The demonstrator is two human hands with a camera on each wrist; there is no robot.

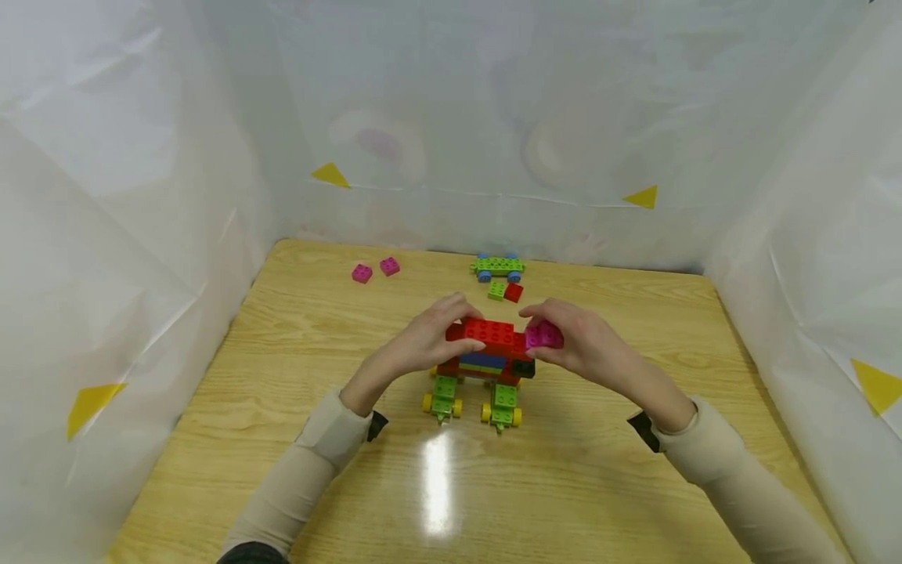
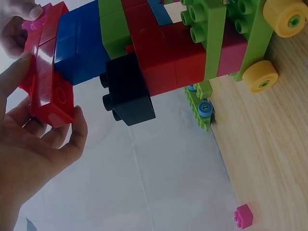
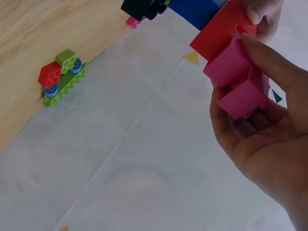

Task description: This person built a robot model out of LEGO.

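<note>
A toy-brick structure stands mid-table on green wheeled bases [image 1: 503, 398] with yellow wheels [image 2: 260, 77]. Its body stacks red, green and blue bricks [image 2: 79, 45], with a black brick [image 2: 130, 89] jutting from one end. My left hand [image 1: 419, 341] grips the red bricks [image 1: 489, 334] on top, thumb on the near side and fingers around the far side. On the right, my right hand [image 1: 592, 348] pinches pink bricks [image 3: 236, 82] between thumb and fingers. These lie against the right end of the red top; whether their studs are joined I cannot tell.
Behind the structure are a green wheeled base [image 1: 499, 265] with blue wheels, a light green brick [image 1: 496, 291] and a red brick [image 1: 514, 293]. Two pink bricks [image 1: 362, 273] lie toward the back left. White sheeting [image 1: 465, 117] walls the table [image 1: 296, 345] at the back and sides.
</note>
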